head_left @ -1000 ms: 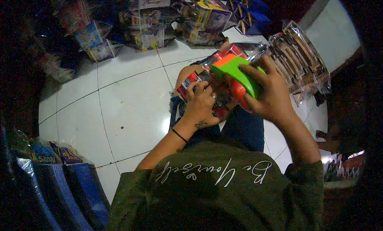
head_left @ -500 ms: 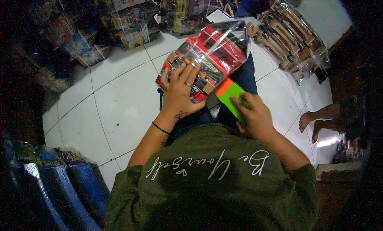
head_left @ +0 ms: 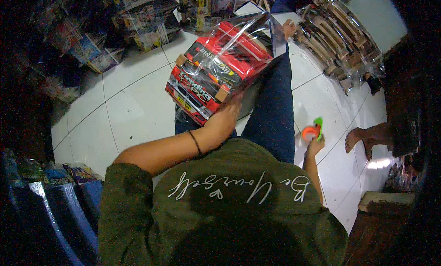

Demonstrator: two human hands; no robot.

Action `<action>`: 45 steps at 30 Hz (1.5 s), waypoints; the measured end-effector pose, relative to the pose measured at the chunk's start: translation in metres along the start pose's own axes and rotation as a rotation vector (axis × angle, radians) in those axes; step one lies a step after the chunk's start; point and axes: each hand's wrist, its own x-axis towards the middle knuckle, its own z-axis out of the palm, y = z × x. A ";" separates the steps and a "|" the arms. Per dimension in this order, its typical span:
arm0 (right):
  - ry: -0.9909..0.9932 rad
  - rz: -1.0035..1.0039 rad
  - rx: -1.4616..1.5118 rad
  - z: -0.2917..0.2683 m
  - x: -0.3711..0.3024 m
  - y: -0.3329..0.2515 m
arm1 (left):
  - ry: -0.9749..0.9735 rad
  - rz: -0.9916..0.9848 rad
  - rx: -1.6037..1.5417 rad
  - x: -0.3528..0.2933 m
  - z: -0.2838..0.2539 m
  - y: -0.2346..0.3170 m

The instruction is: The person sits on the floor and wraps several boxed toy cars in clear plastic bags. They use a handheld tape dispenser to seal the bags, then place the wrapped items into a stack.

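Cellophane glints over a red toy truck [head_left: 216, 77] resting on the seated person's lap, across the blue jeans [head_left: 271, 114]. The left hand [head_left: 228, 110] sits at the truck's near end, under its lower edge; from here I cannot tell whether its fingers are curled around the wrapping or only pressed against it, since the toy hides them. A thin dark band circles that wrist.

Out to the side, the right hand [head_left: 314, 146] reaches down over the white tiled floor [head_left: 133, 105], its fingers closed around an orange and green tape dispenser [head_left: 313, 130], which is held low, just beside the right thigh and well apart from the truck.

Near that dispenser, someone else's bare foot [head_left: 360, 138] rests on the tiles. Beyond the knees lies a clear bag of wooden toy pieces [head_left: 342, 38], and packaged toys [head_left: 142, 22] are heaped along the far edge of the floor. Blue packages [head_left: 69, 211] stand close at the person's left.
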 end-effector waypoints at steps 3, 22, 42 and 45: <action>0.022 0.308 -0.010 0.006 -0.005 0.050 | 0.742 0.072 -0.675 -0.026 -0.007 -0.020; -0.865 0.457 1.280 0.203 0.168 -0.202 | 0.778 -1.359 -1.885 -0.142 0.180 -0.070; -1.417 -0.119 0.740 -0.053 0.165 -0.122 | 1.302 -0.732 -1.349 0.138 -0.081 -0.276; -1.113 0.196 1.026 -0.043 0.133 -0.065 | 1.527 -0.467 -1.275 0.182 -0.114 -0.267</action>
